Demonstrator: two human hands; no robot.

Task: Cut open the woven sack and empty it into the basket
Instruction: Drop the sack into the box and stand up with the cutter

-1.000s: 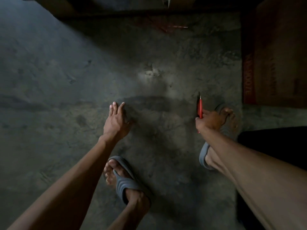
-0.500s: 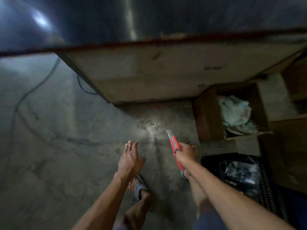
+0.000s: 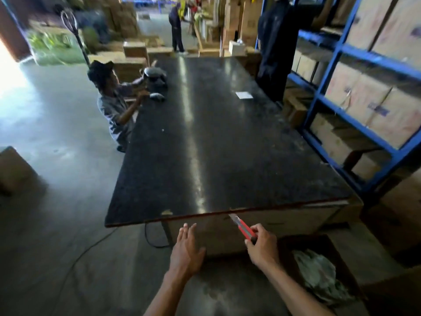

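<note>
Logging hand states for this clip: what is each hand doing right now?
Left hand: open, fingers spread, holding nothing.
Right hand: closed on the red utility knife, blade end pointing toward the black table.

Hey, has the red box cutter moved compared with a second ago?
Yes. The red box cutter in the right hand has risen from down near the floor to just below the near edge of the black table.
</note>
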